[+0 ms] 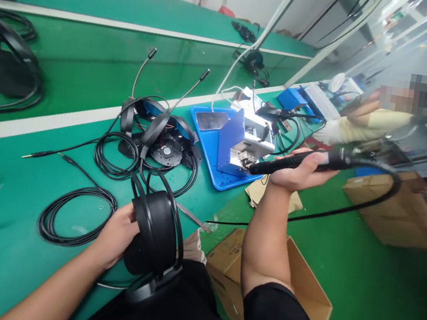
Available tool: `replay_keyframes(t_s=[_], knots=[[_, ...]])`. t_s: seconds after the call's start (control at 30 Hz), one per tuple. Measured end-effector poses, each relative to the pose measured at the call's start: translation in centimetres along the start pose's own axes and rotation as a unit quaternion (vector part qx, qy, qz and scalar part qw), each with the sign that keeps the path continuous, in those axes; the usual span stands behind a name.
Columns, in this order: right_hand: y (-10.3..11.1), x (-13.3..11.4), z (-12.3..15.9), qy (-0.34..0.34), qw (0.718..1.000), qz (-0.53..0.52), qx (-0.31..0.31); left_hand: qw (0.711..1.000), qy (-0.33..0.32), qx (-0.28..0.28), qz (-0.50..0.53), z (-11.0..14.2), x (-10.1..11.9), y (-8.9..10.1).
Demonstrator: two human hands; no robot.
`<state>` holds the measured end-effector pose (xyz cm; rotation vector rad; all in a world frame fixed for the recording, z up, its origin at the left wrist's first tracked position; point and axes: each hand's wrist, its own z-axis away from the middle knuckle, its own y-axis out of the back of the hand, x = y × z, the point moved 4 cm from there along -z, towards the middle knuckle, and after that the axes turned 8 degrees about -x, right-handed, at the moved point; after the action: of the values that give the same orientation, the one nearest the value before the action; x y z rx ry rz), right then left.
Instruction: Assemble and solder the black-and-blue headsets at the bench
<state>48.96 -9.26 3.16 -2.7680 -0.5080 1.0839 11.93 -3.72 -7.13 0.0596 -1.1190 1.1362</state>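
My left hand (116,234) is closed around a black headset (158,229), held at the table's near edge against my lap. Out to the right, my right hand (297,173) grips a black electric screwdriver (277,164) with a cable trailing from its back end. The screwdriver's tip points at the front of a blue and silver screw feeder (246,143); whether they touch, I cannot tell. The feeder stands in a blue tray (216,179). Beyond the left hand lie two headsets (165,145) with opened earcups, boom microphones up and coiled cables.
A coiled cable (77,214) lies left of my hand on the green table (4,166). Another headset (7,60) is at far left. Cardboard boxes (394,208) stand on the floor at right, and an open carton (309,286) sits below my right arm. A co-worker (380,118) sits farther back.
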Motion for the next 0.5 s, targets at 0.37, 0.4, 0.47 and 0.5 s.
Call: replay_keyframes(t_s=[0.37, 0.4, 0.47, 0.5], knots=[[-0.9, -9.9, 8.0, -0.101, 0.978, -0.096, -0.157, 0.997, -0.058, -0.042, -0.016, -1.2, -2.1, 1.2], [-1.2, -9.9, 8.1, -0.091, 0.980, -0.088, -0.151, 0.997, -0.057, -0.042, -0.017, -1.3, -2.0, 1.2], [-1.6, -9.0, 7.2, -0.060, 0.990, -0.072, -0.107, 0.998, -0.045, -0.027, -0.020, -1.1, -1.9, 1.2], [-1.6, -8.2, 6.3, -0.038, 0.994, -0.063, -0.075, 0.999, -0.037, -0.020, -0.021, -1.1, -1.7, 1.2]])
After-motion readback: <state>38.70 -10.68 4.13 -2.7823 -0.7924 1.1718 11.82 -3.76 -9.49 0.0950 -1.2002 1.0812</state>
